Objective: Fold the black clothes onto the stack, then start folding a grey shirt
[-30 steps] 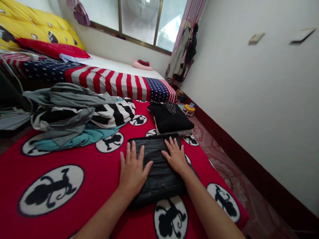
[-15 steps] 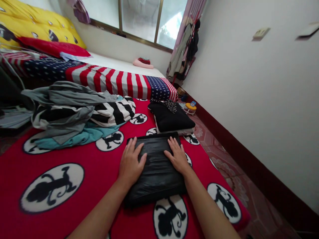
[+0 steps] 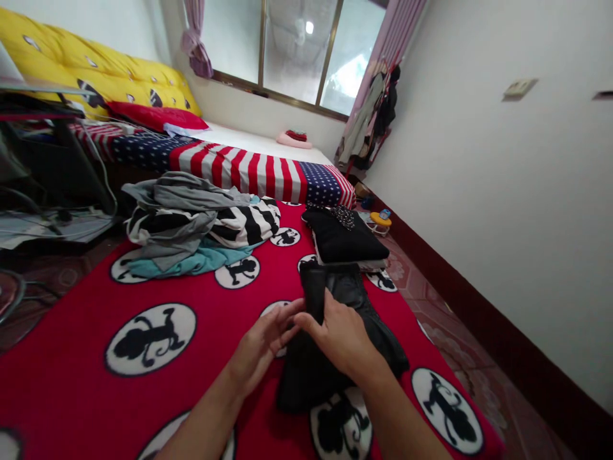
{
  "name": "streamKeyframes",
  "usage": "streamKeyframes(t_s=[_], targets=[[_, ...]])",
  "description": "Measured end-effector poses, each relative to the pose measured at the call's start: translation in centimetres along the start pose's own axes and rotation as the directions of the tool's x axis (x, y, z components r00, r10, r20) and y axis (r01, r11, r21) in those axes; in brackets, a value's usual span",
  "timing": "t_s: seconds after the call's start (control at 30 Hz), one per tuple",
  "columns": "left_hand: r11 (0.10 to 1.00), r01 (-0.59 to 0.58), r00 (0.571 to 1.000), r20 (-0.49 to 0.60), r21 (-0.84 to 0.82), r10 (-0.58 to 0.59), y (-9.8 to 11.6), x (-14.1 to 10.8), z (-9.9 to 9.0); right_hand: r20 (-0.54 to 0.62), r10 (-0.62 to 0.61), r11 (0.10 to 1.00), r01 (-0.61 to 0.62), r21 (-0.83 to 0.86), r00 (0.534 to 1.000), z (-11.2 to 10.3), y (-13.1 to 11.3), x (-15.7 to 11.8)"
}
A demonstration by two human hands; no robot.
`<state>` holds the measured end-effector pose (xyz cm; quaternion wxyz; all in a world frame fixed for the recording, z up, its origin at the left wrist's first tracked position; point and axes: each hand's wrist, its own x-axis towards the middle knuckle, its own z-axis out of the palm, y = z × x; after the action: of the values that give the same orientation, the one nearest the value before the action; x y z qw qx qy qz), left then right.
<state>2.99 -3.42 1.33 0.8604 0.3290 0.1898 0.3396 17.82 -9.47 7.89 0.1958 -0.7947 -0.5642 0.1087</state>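
Black garment (image 3: 304, 377): lying at lower centre on the red blanket (image 3: 86, 406), its left side doubling over, its right side spreading flat; we are judging it as partly folded.
Left hand (image 3: 263, 342): we are keeping this grip loosely spread, fingertips reaching the garment's left edge.
Right hand (image 3: 345, 332): we are laying it over the folded strip, thumb and forefinger standing apart; whether it is pinching cloth, we cannot tell.
Black stack (image 3: 342, 236): sitting neatly right of centre, looking finished.
Loose clothes (image 3: 191, 223): lying heaped at left, looking unsorted and unfolded.
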Motion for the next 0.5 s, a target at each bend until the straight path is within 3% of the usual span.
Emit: streamKeyframes(t_s=[0.07, 0.13, 0.2, 0.27, 0.33, 0.4, 0.5], targets=[[1.000, 0.004, 0.998, 0.066, -0.008, -0.004, -0.9, -0.3, 0.8, -0.023, 0.057, 0.998, -0.058, -0.024, 0.998, 0.0, -0.4, -0.2], [0.999, 0.004, 0.997, 0.075, 0.034, -0.007, -1.3, -0.3, 1.0, -0.052, 0.073, 0.996, -0.070, 0.060, 0.996, 0.4, 0.3, -0.3], [0.992, -0.025, 1.000, 0.010, 0.122, 0.024, -0.7, -0.1, 0.7, -0.083, 0.055, 0.977, -0.037, 0.208, 0.995, 0.6, 1.3, -0.2], [0.974, -0.116, 0.982, -0.127, 0.195, 0.143, 1.0, -0.3, 0.0, -0.111, 0.054, 0.927, -0.008, 0.375, 0.992, -0.2, 1.5, -0.2], [0.938, -0.263, 0.901, -0.290, 0.227, 0.323, 3.5, -1.0, -0.8, -0.116, 0.090, 0.840, -0.012, 0.543, 0.989, -2.0, 0.9, -0.5], [0.880, -0.407, 0.782, -0.405, 0.244, 0.474, 6.5, -2.5, -1.5, -0.131, 0.126, 0.738, -0.005, 0.674, 0.983, -4.5, -0.2, -0.6], [0.785, -0.531, 0.633, -0.466, 0.320, 0.618, 10.7, -5.9, -1.6, -0.241, 0.131, 0.689, 0.086, 0.720, 0.962, -7.2, -1.4, 0.1]])
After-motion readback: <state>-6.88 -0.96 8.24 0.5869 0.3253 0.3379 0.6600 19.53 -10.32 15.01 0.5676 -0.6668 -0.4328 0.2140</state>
